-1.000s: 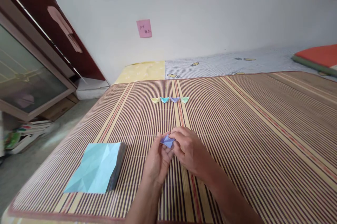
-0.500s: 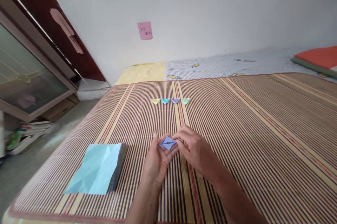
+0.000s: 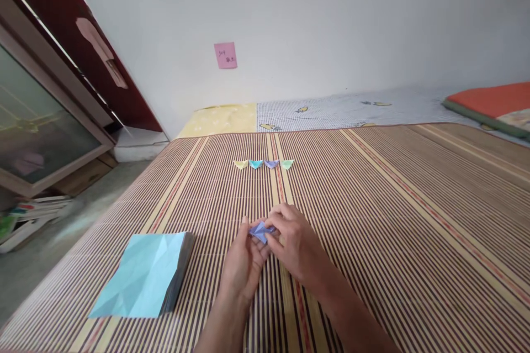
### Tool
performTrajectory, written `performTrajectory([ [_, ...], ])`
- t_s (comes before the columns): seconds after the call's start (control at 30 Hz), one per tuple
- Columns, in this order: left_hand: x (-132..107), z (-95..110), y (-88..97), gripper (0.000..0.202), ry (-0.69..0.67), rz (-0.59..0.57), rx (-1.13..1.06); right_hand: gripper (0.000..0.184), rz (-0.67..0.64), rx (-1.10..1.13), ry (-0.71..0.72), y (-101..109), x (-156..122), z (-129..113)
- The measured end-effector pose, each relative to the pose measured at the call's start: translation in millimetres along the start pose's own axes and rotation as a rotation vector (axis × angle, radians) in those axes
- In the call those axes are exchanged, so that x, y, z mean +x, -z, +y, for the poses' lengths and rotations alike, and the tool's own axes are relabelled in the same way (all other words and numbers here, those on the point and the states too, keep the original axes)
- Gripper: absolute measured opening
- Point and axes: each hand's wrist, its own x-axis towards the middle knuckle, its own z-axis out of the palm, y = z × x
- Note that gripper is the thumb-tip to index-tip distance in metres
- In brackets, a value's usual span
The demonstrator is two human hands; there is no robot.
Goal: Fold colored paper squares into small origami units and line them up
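Note:
A small folded purple paper boat (image 3: pixel 259 231) rests across the fingers of my left hand (image 3: pixel 242 262), whose thumb closes on its left side. My right hand (image 3: pixel 296 242) pinches the right part of the same paper, its fingertips covering that end. Beyond my hands stands a row of little folded paper pieces: a yellow one (image 3: pixel 240 164), a turquoise one (image 3: pixel 255 164), a purple one (image 3: pixel 271 164) and a pale green one (image 3: pixel 287 164). To the left lies a thick stack of paper (image 3: pixel 143 273) with a creased light blue sheet on top.
A striped bamboo mat (image 3: pixel 364 242) covers the surface. Behind it are a patterned cloth (image 3: pixel 327 112) and a folded orange cloth (image 3: pixel 492 101) at the right. A pink note (image 3: pixel 226 56) is on the wall. Papers (image 3: pixel 35 215) lie low at the far left.
My right fingers have shifted left over the folded purple paper, covering more of its right end. The paper has tilted a little. The whole view has shifted slightly.

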Motion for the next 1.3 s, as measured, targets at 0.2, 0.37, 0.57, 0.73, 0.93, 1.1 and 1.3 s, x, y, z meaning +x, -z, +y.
performTrajectory([
  [0.2,-7,-1,-3.4,0.038,-0.040,-0.016,0.024,0.019,-0.081,-0.076,-0.005,-4,-5,-5],
  [0.37,-8,-1,-3.5,0.037,-0.038,-0.030,0.027,0.018,-0.110,-0.101,-0.003,-2,-4,-6],
  [0.57,-3,1,-0.9,0.038,-0.029,-0.067,-0.010,0.020,-0.101,-0.103,0.042,-4,-3,-2],
  [0.73,-3,0,0.1,0.036,-0.025,-0.033,-0.020,0.019,-0.137,-0.089,0.049,-5,-3,1],
  [0.93,-1,1,1.7,0.034,-0.031,-0.006,-0.028,0.023,-0.140,0.031,0.053,5,1,3],
  [1.1,-1,2,1.9,0.036,-0.024,-0.009,-0.024,0.023,-0.135,0.040,0.070,10,2,3],
  [1.3,-2,-1,1.6,0.031,-0.012,-0.002,0.001,0.015,-0.139,-0.059,0.088,0,-1,0],
])
